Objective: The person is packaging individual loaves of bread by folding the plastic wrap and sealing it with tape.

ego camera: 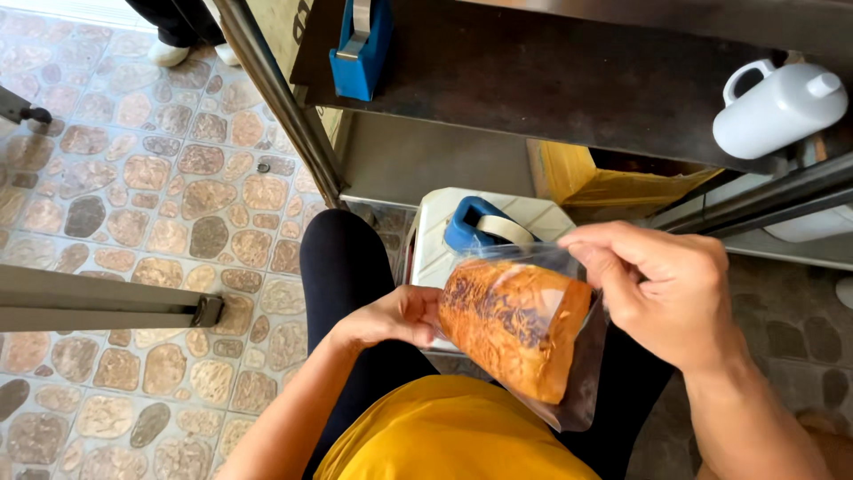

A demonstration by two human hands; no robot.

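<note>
Between both sets of fingers sits a clear plastic bag (569,356) holding an orange-brown loaf (514,324). Left hand (391,318) grasps its lower end; right hand (662,289) pinches its open top. Just beyond the fingertips rests a blue tape dispenser (484,227) on a white stool (435,240).

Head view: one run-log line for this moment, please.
left hand: grips clear bag side | right hand: pinches bag top | contents: orange loaf | behind: blue tape dispenser on white stool
</note>
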